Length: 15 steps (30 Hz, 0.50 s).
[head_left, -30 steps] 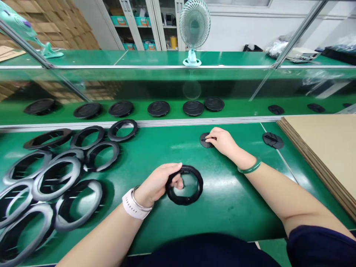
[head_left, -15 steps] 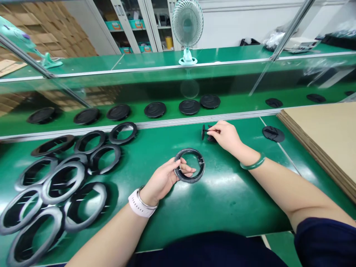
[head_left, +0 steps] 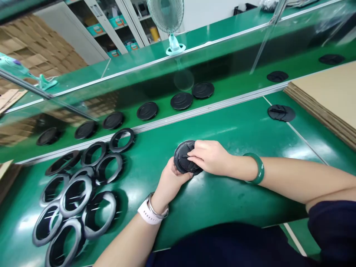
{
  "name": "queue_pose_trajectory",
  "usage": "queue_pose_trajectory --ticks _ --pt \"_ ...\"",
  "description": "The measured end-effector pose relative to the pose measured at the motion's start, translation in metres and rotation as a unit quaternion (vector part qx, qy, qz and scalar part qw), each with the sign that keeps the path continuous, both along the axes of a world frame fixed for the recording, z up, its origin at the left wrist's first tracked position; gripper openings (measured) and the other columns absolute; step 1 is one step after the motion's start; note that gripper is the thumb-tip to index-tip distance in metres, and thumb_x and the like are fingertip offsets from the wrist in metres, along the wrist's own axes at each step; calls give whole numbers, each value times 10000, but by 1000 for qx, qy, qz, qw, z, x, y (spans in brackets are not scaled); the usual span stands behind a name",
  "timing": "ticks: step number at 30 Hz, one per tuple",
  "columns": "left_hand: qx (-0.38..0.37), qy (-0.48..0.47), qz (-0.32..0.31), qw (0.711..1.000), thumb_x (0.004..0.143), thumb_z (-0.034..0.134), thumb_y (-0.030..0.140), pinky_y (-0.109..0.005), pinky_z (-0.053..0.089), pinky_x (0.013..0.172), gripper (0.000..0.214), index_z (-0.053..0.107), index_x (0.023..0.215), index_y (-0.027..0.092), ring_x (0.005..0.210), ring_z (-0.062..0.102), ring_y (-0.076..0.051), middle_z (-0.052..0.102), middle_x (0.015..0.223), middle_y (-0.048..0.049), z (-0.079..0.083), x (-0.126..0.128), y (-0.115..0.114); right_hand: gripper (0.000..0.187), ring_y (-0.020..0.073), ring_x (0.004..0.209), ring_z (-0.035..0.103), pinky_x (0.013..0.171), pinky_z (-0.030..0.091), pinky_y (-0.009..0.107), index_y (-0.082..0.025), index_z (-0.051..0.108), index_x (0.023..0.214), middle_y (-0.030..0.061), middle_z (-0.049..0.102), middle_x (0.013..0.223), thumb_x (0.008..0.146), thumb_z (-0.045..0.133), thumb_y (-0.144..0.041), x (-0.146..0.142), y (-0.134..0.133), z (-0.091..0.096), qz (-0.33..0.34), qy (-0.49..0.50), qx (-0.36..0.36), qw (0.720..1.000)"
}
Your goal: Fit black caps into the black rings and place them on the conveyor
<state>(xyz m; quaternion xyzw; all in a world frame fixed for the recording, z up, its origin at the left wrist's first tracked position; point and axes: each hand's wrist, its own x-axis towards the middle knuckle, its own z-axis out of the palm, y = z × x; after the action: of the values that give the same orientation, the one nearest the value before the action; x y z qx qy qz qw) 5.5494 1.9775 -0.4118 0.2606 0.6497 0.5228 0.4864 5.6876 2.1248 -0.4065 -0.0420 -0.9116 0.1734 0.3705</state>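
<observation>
My left hand (head_left: 170,181) grips a black plastic ring (head_left: 178,163) from below, just above the green bench (head_left: 236,137). My right hand (head_left: 209,157) presses a black round cap (head_left: 185,158) into that ring, its fingers closed over the cap's centre rib. The two parts sit together between both hands at the middle of the view. To the left lies a pile of several black rings (head_left: 80,189). Another black cap (head_left: 281,112) lies flat on the bench at the right.
Several finished black discs (head_left: 147,110) lie in a row on the conveyor belt behind a metal rail (head_left: 222,105). A cardboard stack (head_left: 328,100) fills the right edge. A small fan (head_left: 167,18) is clipped to the far shelf.
My right hand lifted the cap off the bench and brought it left onto the ring. My left hand raised the ring to meet it. The camera tilted.
</observation>
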Motion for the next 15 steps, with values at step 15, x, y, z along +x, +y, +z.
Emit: queue_pose_trajectory --ticks 15 --pt "0 45 21 999 607 829 124 -404 526 1001 716 493 1234 204 1154 643 -241 656 1254 -82 3 6 1 302 176 693 488 629 411 299 -144 657 837 57 537 773 1031 431 -188 -1 -2 -7 23 -34 85 995"
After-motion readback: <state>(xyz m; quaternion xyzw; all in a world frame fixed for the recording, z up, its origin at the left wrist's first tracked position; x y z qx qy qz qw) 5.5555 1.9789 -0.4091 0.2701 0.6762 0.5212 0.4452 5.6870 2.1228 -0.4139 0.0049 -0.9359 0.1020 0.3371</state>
